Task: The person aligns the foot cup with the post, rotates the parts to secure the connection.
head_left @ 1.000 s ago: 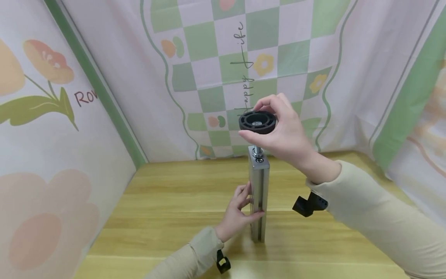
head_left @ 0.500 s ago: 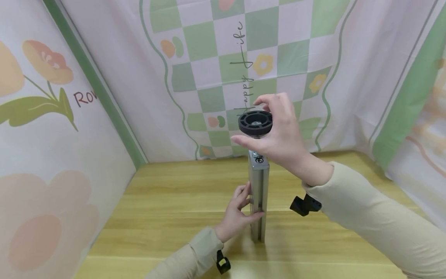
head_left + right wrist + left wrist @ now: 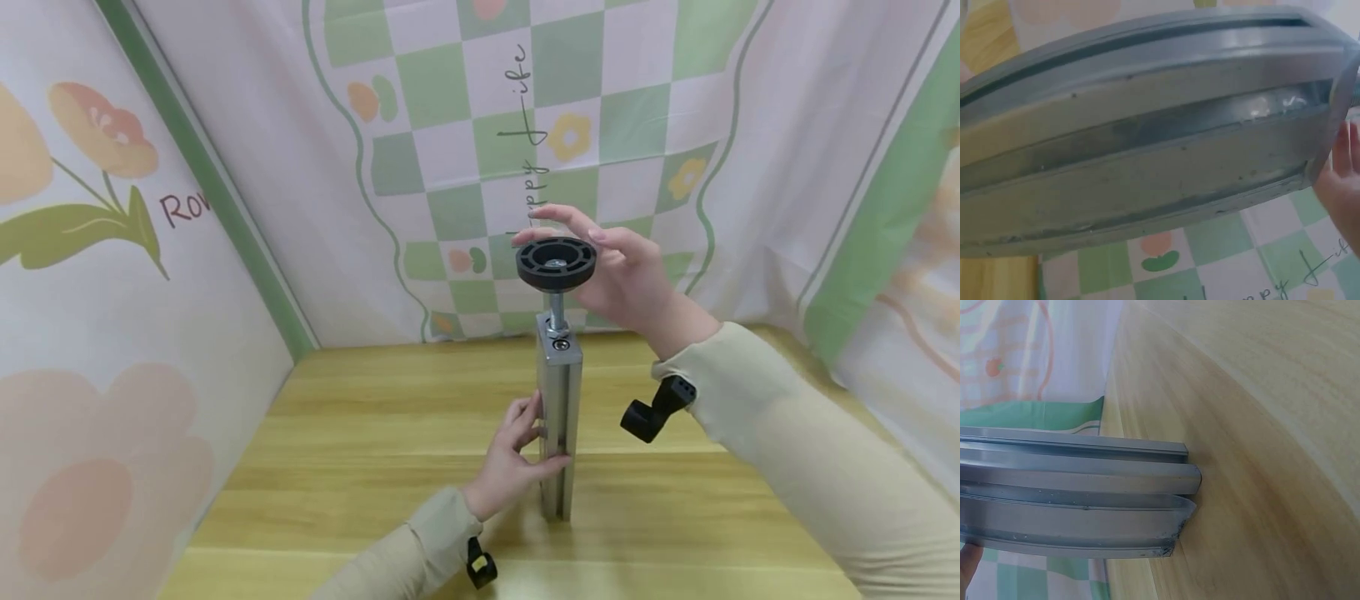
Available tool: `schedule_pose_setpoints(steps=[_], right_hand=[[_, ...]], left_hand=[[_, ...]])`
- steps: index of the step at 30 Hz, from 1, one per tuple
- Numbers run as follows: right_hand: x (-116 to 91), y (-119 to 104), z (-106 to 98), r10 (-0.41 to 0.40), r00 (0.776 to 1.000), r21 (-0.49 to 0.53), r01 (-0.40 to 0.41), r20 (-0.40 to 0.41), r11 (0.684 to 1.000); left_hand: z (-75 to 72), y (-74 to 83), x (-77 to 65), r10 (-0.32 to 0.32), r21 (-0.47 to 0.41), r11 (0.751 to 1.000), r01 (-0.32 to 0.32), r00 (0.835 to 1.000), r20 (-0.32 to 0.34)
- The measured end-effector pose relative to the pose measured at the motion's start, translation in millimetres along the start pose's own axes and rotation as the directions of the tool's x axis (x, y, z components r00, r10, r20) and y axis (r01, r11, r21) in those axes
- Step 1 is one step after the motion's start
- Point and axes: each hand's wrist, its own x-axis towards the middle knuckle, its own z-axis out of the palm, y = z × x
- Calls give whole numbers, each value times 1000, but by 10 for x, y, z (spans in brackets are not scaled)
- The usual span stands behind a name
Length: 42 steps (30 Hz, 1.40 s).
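An upright aluminium profile [image 3: 558,400] stands on the wooden table, gripped by my left hand [image 3: 504,471] with fingers on one side and thumb across the front. From its top end rises a threaded stem [image 3: 557,312] carrying a round black levelling foot [image 3: 556,278], screw head in its centre. Behind and right of the foot is my right hand [image 3: 628,273], fingers extended; whether it touches the rim is unclear. In the left wrist view the grooved profile [image 3: 1072,481] meets the tabletop. The right wrist view has the profile [image 3: 1147,144] large, my right hand [image 3: 1342,187] at the edge.
The wooden table [image 3: 360,417] runs back to a printed curtain [image 3: 427,158] with green checks. Another printed curtain [image 3: 82,308] borders the left side. Black wrist cameras hang below both cuffs, the right one [image 3: 656,410] beside the profile.
My right hand has loosened from the foot's rim, its thumb leaving the front, and swung behind and to the right with fingers straightened. My left hand and the profile stay put.
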Motion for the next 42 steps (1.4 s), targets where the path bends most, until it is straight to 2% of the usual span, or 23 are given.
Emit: schedule_pose_setpoints(steps=[2, 4, 8, 11, 18, 22, 25, 29, 34, 38, 42], right_hand=[[11, 17, -37, 14, 995, 131, -26, 96, 991], [29, 36, -41, 7, 985, 220, -45, 174, 974], [67, 56, 7, -19, 965, 292, -61, 263, 955], [71, 60, 42, -28, 964, 291, -52, 265, 955], [35, 78, 55, -40, 980, 252, -11, 196, 968], [30, 86, 25, -31, 982, 224, -11, 184, 974], [21, 87, 12, -26, 986, 163, 0, 163, 987], [-11, 71, 12, -34, 994, 23, 32, 102, 999], [-85, 14, 61, -58, 998, -169, 54, -19, 984], [-125, -29, 179, -81, 979, -351, 10, -188, 936], [-117, -62, 344, -115, 926, -535, -103, -359, 838]], left_hand=[[1, 9, -1, -5, 0, 1000, 5, 1000, 2], [2, 18, 2, -5, 2, 1000, 5, 1000, 2], [1, 18, 11, 20, 17, 1000, -20, 1000, 1], [-1, 13, 15, 29, 17, 999, -29, 1000, 4], [-4, -4, 16, 37, 8, 999, -37, 999, 4], [-3, -9, 13, 32, -1, 999, -32, 999, 2], [-2, -7, 14, 20, -9, 1000, -20, 1000, 2], [-2, -7, 14, 13, -13, 1000, -13, 1000, 3], [-4, -25, 5, 27, 6, 1000, -27, 1000, 8], [-4, -31, -4, 34, 8, 999, -35, 999, 9], [-2, -25, -7, 25, 1, 1000, -25, 1000, 8]])
